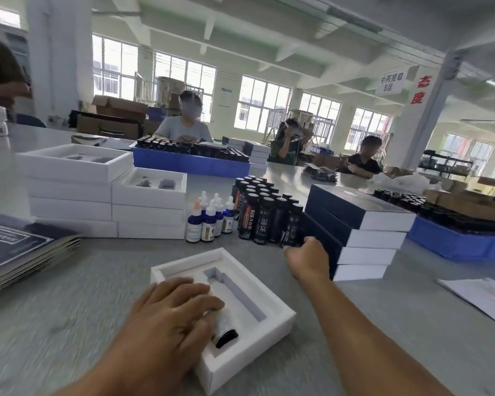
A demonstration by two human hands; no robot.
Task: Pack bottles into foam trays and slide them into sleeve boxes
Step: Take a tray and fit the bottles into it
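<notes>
- The white foam tray point(269, 307) lies on the grey table point(383, 324) before me; a dark bottle point(225, 330) lies in its left slot, under my left hand point(172, 312).
- Behind it stand small blue dropper bottles point(209, 221), with tall black bottles point(265, 215) to their right.
- My right hand point(306, 258) reaches the nearest tall bottle, left of the stacked navy sleeve boxes point(355, 224).
- Stacked white trays point(103, 201) sit far left.
</notes>
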